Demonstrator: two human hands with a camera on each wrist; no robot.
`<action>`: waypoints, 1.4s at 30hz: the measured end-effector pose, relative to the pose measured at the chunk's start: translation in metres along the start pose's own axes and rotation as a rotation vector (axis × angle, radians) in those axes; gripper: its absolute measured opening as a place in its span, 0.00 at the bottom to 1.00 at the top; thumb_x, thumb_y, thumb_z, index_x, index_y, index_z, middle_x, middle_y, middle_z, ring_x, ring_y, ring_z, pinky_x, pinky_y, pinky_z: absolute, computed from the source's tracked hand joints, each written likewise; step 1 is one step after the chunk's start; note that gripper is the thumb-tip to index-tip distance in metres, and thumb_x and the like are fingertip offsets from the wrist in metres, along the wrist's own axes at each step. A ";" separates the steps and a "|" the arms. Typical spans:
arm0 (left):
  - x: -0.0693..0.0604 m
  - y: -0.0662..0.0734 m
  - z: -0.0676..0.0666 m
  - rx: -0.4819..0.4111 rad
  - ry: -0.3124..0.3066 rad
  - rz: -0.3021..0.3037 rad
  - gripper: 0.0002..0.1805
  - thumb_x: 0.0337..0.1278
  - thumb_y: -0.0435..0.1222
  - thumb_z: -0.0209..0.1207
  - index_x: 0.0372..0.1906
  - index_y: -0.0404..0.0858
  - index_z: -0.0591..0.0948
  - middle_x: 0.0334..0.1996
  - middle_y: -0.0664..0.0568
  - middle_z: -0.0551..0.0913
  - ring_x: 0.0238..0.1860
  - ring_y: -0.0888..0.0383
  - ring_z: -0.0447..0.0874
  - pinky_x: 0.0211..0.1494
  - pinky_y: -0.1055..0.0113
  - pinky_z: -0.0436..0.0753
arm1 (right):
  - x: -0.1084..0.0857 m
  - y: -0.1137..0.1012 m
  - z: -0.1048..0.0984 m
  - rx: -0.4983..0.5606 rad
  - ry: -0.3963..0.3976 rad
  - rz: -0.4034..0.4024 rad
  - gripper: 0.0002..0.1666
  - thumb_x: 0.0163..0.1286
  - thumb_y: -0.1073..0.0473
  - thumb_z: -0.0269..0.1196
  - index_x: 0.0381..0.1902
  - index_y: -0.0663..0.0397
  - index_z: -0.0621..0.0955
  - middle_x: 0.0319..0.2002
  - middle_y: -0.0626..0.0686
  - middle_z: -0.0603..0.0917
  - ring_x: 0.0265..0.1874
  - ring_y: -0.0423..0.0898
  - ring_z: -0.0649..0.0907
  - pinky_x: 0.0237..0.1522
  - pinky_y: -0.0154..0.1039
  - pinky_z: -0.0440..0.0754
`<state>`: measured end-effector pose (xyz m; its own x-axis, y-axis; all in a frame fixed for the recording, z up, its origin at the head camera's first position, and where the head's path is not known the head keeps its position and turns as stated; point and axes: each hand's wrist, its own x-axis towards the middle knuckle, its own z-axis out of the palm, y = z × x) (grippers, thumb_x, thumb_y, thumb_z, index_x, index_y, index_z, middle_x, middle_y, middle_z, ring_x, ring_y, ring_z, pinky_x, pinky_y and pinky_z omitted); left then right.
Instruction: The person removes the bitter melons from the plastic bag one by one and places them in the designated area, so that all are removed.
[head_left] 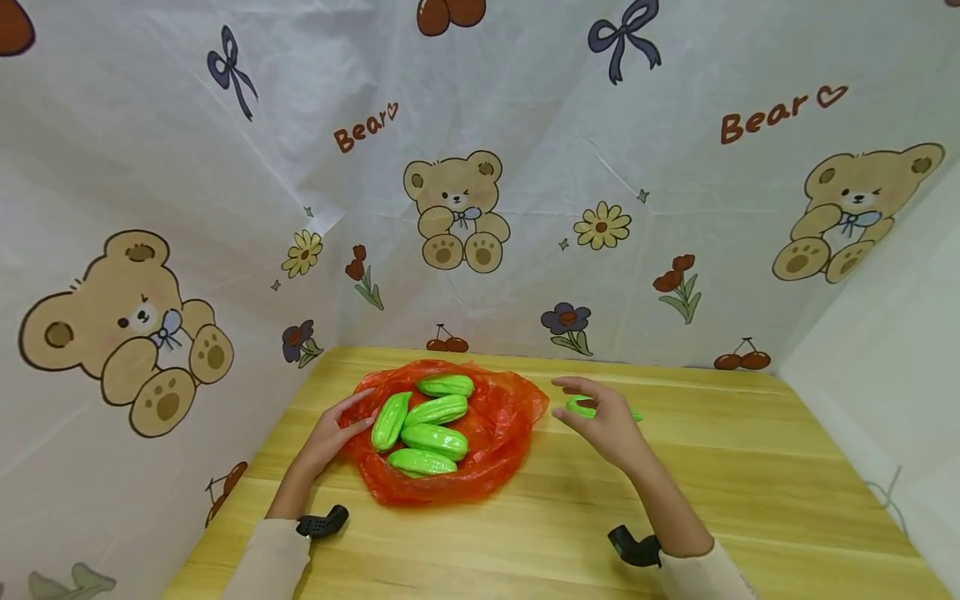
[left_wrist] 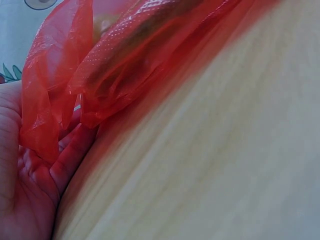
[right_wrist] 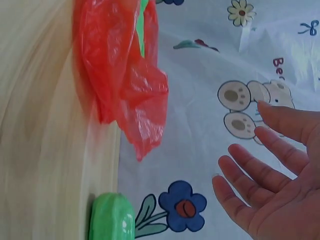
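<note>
Red plastic bag (head_left: pixel 498 462) lies spread, mouth up, on the left-centre part of the wooden bench (head_left: pixel 517 554). Inside: five ridged green gourds (head_left: pixel 435 440), four lying roughly crosswise one beyond another, the fifth slanting along their left. Left hand (head_left: pixel 326 435) at the bag's left edge, its grip loose, thumb and forefinger spread apart; left wrist view shows red film lying over the palm and fingers, no firm hold seen. Right hand (head_left: pixel 603 421) over the bench to the right of the bag, its grip wide, thumb and fingers well apart, holding nothing. A single loose gourd (right_wrist: pixel 111 220) lies on the bench, partly hidden behind the right hand in the head view; it is apart from the bag. Black wrist device on each arm, left (head_left: pixel 324 522) and right (head_left: pixel 633 548), just above the pale sleeves (head_left: pixel 273 554). Beyond the bench, a white sheet (head_left: pixel 525 100) printed with bears, flowers, bows and cherries covers the back and left. Plain white wall (head_left: pixel 900 367) at right, a thin pale cord (head_left: pixel 891 500) near its lower part.
</note>
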<state>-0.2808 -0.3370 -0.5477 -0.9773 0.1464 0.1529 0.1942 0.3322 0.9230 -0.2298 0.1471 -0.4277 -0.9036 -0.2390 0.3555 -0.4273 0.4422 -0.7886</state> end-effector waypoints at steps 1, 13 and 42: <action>0.000 0.000 0.000 0.001 0.003 0.002 0.31 0.67 0.41 0.65 0.73 0.41 0.72 0.74 0.40 0.65 0.77 0.38 0.55 0.76 0.38 0.55 | -0.001 -0.001 0.003 0.011 -0.009 -0.003 0.25 0.65 0.64 0.72 0.61 0.55 0.82 0.60 0.58 0.83 0.57 0.59 0.82 0.58 0.63 0.79; -0.003 0.011 -0.001 -0.024 -0.009 -0.005 0.31 0.68 0.39 0.64 0.73 0.40 0.71 0.74 0.39 0.65 0.77 0.38 0.55 0.76 0.39 0.55 | -0.007 -0.022 0.029 0.081 -0.096 -0.034 0.23 0.65 0.62 0.72 0.58 0.52 0.84 0.55 0.56 0.85 0.54 0.62 0.82 0.58 0.63 0.79; -0.010 0.034 0.002 -0.050 -0.026 -0.033 0.31 0.69 0.34 0.62 0.73 0.33 0.69 0.75 0.36 0.64 0.77 0.37 0.54 0.76 0.40 0.57 | 0.018 -0.023 0.093 0.128 -0.252 -0.054 0.21 0.66 0.58 0.72 0.57 0.53 0.85 0.54 0.52 0.86 0.53 0.57 0.84 0.54 0.62 0.81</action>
<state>-0.2641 -0.3256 -0.5186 -0.9805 0.1607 0.1130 0.1565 0.2907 0.9439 -0.2335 0.0519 -0.4494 -0.8364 -0.4739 0.2755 -0.4529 0.3143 -0.8343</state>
